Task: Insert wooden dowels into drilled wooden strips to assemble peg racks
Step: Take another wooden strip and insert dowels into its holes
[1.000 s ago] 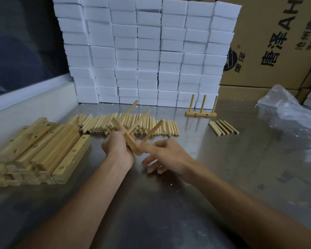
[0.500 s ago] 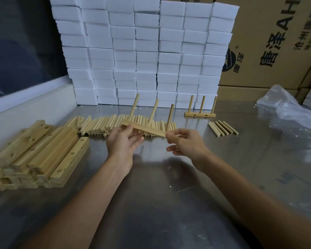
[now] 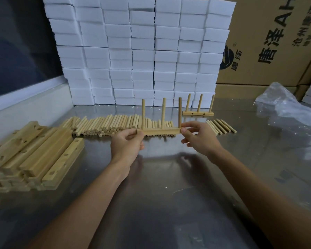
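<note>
Peg rack held level between two hands

Head view. Peg rack point(image 3: 161, 131): one wooden strip with three dowels standing upright, held level above the tabletop point(image 3: 160, 186), in front of the dowel row. Left hand point(image 3: 126, 145): fingers curled round the strip's left end. Right hand point(image 3: 198, 136): thumb and fingers pinch the strip's right end, just below the rightmost dowel. Loose dowels point(image 3: 108, 125): long row lying on the tabletop behind the hands. Drilled strips point(image 3: 36, 155): stacked at left. Finished rack point(image 3: 198, 113): upright, farther back at right. Small dowel group point(image 3: 221, 126): beside the right hand. Foam blocks point(image 3: 142, 51): stacked behind.
</note>
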### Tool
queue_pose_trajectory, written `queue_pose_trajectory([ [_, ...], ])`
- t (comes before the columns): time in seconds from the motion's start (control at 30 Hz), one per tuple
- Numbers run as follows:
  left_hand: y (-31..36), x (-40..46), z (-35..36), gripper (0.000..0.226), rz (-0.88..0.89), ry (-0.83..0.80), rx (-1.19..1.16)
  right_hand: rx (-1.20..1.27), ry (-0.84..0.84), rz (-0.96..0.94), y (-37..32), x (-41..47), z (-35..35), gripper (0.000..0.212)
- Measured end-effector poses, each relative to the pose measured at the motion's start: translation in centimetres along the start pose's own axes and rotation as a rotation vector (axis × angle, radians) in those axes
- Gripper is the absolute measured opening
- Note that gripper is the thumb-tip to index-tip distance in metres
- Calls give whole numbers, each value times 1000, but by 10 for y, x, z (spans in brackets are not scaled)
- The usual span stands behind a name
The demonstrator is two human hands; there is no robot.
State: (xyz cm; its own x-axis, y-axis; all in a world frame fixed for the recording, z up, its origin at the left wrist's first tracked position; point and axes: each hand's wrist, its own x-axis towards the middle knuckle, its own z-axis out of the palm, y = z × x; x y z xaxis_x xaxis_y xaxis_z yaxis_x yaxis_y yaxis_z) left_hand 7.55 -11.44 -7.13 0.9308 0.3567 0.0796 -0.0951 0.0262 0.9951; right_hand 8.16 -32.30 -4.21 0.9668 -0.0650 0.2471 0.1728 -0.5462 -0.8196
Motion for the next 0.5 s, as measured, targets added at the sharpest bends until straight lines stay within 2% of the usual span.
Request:
queue_pose_trajectory([
  [0.13,10,1,26,21,90,30,150,-87,104,-30,12,8,-9,27],
  [0.3,29,19,77,29,179,15,363,-196,237,-25,33,31,-35,19],
  [0.5,41,53,139,8,242,-59,612,-218,353,55,59,80,-68,19],
])
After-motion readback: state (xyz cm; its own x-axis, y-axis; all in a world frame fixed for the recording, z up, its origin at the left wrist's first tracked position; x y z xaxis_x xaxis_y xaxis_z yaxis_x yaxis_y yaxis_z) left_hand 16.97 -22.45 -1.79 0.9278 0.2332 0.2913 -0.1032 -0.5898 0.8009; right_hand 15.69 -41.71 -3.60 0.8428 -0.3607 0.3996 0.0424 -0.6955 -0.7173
